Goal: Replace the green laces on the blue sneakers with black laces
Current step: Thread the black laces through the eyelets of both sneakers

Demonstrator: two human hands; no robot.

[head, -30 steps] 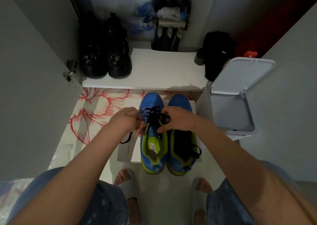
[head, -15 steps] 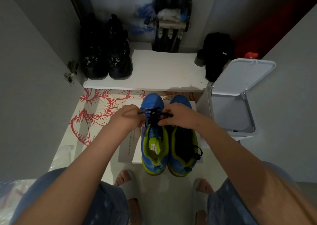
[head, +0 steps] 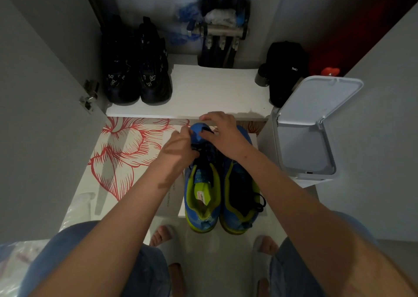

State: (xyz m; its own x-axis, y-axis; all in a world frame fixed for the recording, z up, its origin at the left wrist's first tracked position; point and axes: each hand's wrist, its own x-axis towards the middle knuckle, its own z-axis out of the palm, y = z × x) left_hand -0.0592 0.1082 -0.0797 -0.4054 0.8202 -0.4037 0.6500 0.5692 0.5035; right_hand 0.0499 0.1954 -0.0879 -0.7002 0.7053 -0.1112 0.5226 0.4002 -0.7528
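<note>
Two blue sneakers with lime-green lining stand side by side on white boxes, toes pointing away from me. The left sneaker (head: 202, 197) has a black lace (head: 204, 148) threaded across its front. My left hand (head: 178, 148) pinches that lace at the sneaker's left side. My right hand (head: 222, 133) is over the toe, fingers curled, with a black lace end (head: 207, 129) under its fingers. The right sneaker (head: 241, 197) carries black laces, loose ends hanging at its right side (head: 260, 202). No green lace shows.
A white shelf (head: 214, 93) behind holds black boots (head: 135, 70) and a black bag (head: 286, 68). An open grey bin (head: 305, 133) stands right. A red floral sheet (head: 126, 149) lies left. My sandalled feet (head: 162, 240) are below the sneakers.
Both hands moved forward along the left sneaker, from its mid-lacing toward the toe. My right hand now reaches past the toe cap.
</note>
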